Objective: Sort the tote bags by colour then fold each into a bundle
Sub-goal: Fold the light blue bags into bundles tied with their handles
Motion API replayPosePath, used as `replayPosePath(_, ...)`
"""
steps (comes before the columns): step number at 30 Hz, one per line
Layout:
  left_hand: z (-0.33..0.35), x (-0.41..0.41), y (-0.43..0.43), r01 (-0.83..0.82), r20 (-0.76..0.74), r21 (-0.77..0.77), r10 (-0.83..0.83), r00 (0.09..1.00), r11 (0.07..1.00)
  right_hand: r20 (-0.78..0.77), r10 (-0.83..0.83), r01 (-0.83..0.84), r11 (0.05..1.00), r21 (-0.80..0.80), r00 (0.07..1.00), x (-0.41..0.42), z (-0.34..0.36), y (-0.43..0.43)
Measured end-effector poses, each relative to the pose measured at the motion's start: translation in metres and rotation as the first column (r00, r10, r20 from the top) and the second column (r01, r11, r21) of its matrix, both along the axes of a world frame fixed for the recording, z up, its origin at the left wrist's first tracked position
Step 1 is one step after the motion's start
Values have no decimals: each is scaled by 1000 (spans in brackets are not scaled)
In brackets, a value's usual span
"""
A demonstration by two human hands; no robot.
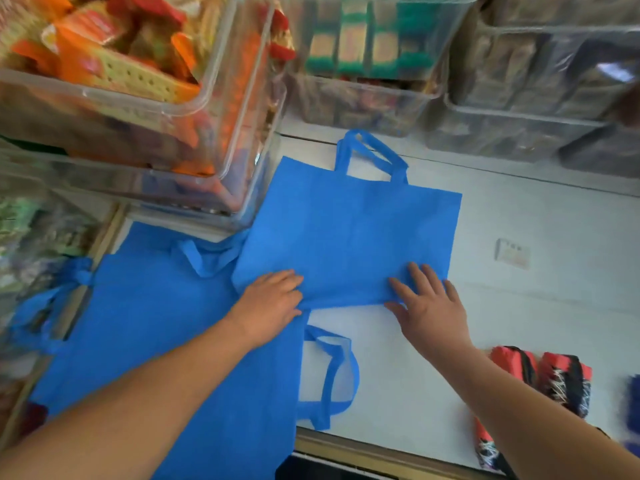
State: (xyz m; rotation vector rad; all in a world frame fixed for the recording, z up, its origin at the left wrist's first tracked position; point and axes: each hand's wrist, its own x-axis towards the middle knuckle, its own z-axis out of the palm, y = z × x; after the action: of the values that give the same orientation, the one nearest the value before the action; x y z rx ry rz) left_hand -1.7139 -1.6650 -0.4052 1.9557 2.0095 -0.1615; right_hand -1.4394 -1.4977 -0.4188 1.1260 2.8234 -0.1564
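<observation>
Head view, centre of frame: pressing flat on the near edge of a blue tote bag (349, 230) laid out on the white table (536, 306), left hand (273, 299) fingers close together, right hand (427, 303) fingers spread, another blue bag (156, 323) lower left under the left arm.

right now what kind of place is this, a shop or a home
Probably a small shop or stockroom: stacked clear plastic bins of packaged goods crowd the white counter, where blue tote bags lie spread flat.
</observation>
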Motion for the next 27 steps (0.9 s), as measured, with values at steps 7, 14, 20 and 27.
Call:
replayPosePath(7, 58, 23, 28, -300, 379, 88, 247, 892, 950, -375, -19, 94, 979, 183, 927, 6, 61, 35)
replayPosePath(14, 45, 62, -21, -39, 266, -125, 71, 961, 991, 66, 69, -44, 944, -326, 995, 55, 43, -49)
replayPosePath(20, 8, 50, -63, -83, 206, -164, 116, 972, 983, 111, 0, 59, 847, -528, 994, 77, 3, -50)
replayPosePath(27, 40, 47, -64, -241, 223, 248, 186, 957, 939, 120, 81, -10, 867, -498, 990, 73, 35, -49)
